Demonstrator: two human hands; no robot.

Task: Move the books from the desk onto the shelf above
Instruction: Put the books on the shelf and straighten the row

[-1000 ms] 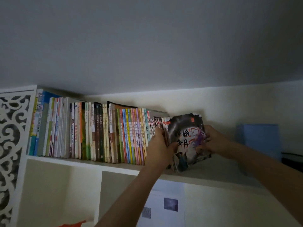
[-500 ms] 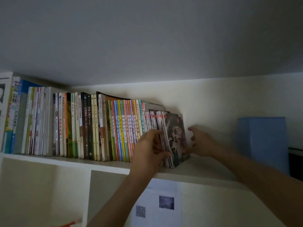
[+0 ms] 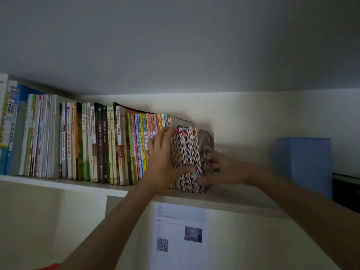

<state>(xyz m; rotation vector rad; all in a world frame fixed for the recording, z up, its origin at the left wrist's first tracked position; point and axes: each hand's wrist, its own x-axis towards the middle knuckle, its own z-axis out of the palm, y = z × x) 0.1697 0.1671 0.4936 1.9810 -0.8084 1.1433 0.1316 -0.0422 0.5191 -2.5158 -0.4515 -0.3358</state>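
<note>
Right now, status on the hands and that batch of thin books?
Left hand grips the thin books, thumb across spines. Right hand presses the dark end cover. Batch upright on shelf. Blue box stands clear.

Book spine (image 3: 104,131): "基础心理学".

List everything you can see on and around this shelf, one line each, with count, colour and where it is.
row of upright books: too many to count, mixed colours, left and middle of the shelf
bundle of thin booklets: one bundle, red, white and dark spines, right end of the row
dark-covered booklet: one, dark grey cover, outermost on the bundle's right
shelf: one, pale cream, below the ceiling
blue box: one, light blue, right on the shelf
printed sheet: one, white with a QR code, below the shelf
left hand: one, against the bundle's left side
right hand: one, blurred, against the bundle's right cover
</note>
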